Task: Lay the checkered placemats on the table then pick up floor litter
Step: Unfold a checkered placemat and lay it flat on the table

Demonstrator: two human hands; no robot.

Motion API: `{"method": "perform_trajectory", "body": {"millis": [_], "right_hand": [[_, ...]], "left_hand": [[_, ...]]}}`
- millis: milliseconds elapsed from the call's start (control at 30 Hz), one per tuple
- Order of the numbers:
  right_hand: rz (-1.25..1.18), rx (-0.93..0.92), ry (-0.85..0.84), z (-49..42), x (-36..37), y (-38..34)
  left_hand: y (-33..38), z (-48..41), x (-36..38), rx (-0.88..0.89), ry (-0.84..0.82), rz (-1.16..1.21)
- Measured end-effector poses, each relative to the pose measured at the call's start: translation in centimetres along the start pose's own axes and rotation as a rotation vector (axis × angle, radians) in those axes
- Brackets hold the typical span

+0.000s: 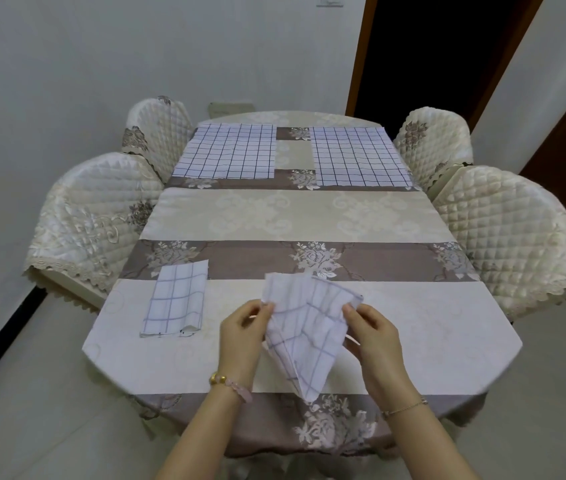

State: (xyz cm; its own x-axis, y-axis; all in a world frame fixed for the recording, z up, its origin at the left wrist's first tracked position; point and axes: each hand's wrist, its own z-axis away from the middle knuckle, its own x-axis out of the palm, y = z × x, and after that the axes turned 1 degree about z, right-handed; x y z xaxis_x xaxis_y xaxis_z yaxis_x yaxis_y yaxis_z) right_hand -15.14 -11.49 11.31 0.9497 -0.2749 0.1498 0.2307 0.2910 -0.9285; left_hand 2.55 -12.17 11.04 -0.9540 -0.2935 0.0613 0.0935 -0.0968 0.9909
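Place: home dining room | oval worktop draped in floral tablecloth | four chairs in quilted, lace-edged covers, two per side | plain white walls, wall switch | wood-framed doorway, dark beyond | pale floor

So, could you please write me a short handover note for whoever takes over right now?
Hands: left hand and right hand pinch opposite edges of the held mat, partly folded, over the near end of the table.
Mats: far-left mat and far-right mat lie flat at the far end; folded mat lies near left.
Done: two mats laid.
Left: spread the held mat, then the folded mat, then the floor litter; none shows in this view.
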Motion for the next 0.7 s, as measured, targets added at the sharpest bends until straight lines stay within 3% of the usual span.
{"method": "perform_trajectory", "body": {"millis": [100, 200, 367, 600, 700], "right_hand": [[-0.051, 0.002, 0.07, -0.1, -2.4, 0.8], [-0.05, 0.056, 0.118, 0.0, -4.7, 2.8], [-0.11, 0.291, 0.118, 0.5, -6.0, 7.1], [-0.208, 0.434, 0.08, 1.1, -4.3, 9.7], [-0.169, 0.466, -0.021, 2.2, -3.2, 9.6]], "left_hand": [[-0.4, -0.4, -2.4, -0.081, 0.145, 0.228], [-2.6, 0.1, -5.1, -0.216, 0.16, 0.384], [-7.6, 1.0, -6.9, -0.519, 0.25, 0.537], [-9.5, 4.2, -3.1, -0.734, 0.038, 0.493], [-9.7, 5.1, -0.6, -0.761, 0.021, 0.475]]}}
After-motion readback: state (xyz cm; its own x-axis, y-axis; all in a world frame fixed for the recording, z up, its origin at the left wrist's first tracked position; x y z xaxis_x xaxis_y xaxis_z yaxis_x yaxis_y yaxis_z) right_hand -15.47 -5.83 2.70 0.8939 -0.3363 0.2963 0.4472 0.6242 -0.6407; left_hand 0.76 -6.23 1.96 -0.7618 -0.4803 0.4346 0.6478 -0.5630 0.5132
